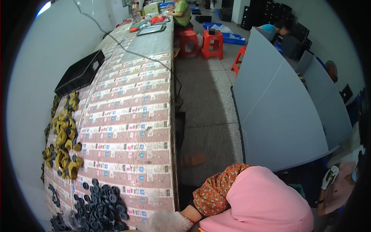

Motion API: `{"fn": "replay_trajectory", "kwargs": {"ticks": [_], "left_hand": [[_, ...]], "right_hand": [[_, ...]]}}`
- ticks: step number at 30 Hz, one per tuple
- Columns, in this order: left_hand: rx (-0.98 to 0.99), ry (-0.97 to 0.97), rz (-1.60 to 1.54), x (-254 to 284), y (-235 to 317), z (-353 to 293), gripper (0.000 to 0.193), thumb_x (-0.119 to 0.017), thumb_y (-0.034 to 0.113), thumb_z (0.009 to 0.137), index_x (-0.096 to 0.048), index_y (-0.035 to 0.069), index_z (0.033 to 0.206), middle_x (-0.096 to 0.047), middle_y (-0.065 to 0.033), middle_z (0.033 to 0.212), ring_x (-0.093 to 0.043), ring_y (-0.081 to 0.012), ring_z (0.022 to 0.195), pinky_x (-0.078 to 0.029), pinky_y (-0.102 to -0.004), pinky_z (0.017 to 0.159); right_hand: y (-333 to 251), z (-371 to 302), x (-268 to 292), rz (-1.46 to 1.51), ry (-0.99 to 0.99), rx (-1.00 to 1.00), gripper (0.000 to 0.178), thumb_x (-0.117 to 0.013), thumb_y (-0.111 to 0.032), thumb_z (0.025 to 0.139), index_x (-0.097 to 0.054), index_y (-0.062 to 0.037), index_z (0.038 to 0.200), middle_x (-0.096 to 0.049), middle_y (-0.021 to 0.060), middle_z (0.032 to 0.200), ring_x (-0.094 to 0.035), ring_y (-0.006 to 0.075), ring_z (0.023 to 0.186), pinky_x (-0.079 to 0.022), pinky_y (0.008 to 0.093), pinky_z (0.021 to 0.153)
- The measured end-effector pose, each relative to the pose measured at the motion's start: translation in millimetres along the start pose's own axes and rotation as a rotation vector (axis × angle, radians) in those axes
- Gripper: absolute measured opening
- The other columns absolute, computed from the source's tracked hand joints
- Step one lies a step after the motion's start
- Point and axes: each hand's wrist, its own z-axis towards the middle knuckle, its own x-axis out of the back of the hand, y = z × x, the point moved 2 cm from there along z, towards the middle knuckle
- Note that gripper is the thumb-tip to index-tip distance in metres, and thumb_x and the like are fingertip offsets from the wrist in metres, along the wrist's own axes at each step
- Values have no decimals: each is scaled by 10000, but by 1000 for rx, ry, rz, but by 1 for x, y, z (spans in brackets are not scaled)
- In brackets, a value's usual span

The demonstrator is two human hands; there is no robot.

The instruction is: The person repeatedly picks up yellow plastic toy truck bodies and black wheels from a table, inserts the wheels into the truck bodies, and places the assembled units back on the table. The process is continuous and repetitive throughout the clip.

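My right hand (164,222), in a whitish knit glove, is low over the near edge of the table. Motion smears its fingers, and whether it holds anything cannot be made out. My right arm is bent, with a flowered sleeve cover (218,189) below a pink sleeve. Left of this hand lies a heap of small black plastic wheels (104,205). Beyond the heap, yellow toy-like vehicle parts with black wheels (63,131) are piled along the table's left side. My left hand does not show.
A black crate (79,73) stands by the left wall. A cable (143,56) crosses above the patterned table (127,116). Grey panels (274,104) rise across the aisle. Red stools (212,44) and a seated person (180,13) are far off; a gloved co-worker (340,187) is at right.
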Motion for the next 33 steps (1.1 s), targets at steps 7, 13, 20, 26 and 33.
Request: {"fn": "replay_trajectory", "kwargs": {"ticks": [7, 13, 20, 26, 33], "left_hand": [[39, -130, -333, -51, 62, 42, 571, -595, 264, 1097, -452, 109, 1628, -188, -263, 1746, -412, -465, 1516, -370, -605, 1245], [-29, -288, -529, -51, 85, 59, 536, -544, 177, 1096, -455, 66, 1613, -291, -258, 1700, -456, -433, 1492, -340, -576, 1272], [355, -435, -508, -44, 150, 41, 496, -530, 114, 1101, -458, -49, 1563, -601, -231, 1491, -597, -354, 1357, -398, -431, 1254], [398, -587, -322, 11, 153, 62, 713, -626, 373, 1084, -313, 141, 1681, -327, -138, 1724, -367, -401, 1550, -293, -524, 1299], [297, -567, -185, -4, 163, 35, 688, -629, 353, 1076, -339, 127, 1658, -349, -145, 1692, -382, -396, 1530, -302, -519, 1288]], "right_hand": [[14, 12, 27, -11, -50, 42, 430, -752, -306, 726, -694, -31, 1051, -656, 189, 651, -657, 398, 562, -510, 519, 507], [25, 8, 22, -1, 265, 266, 693, -722, -392, 856, -584, 45, 1375, -706, 250, 845, -697, 413, 698, -565, 498, 624], [22, -1, 57, -7, -139, -121, 752, -709, -552, 910, -552, -100, 1489, -727, 204, 778, -699, 343, 644, -508, 489, 550], [28, -24, 75, 565, -56, -328, 691, -817, -461, 813, -582, 18, 1252, -716, 238, 1002, -710, 351, 967, -537, 437, 812], [34, -43, 63, 749, -47, -328, 613, -822, -424, 831, -614, 19, 1201, -716, 149, 904, -687, 246, 767, -532, 384, 672]]}}
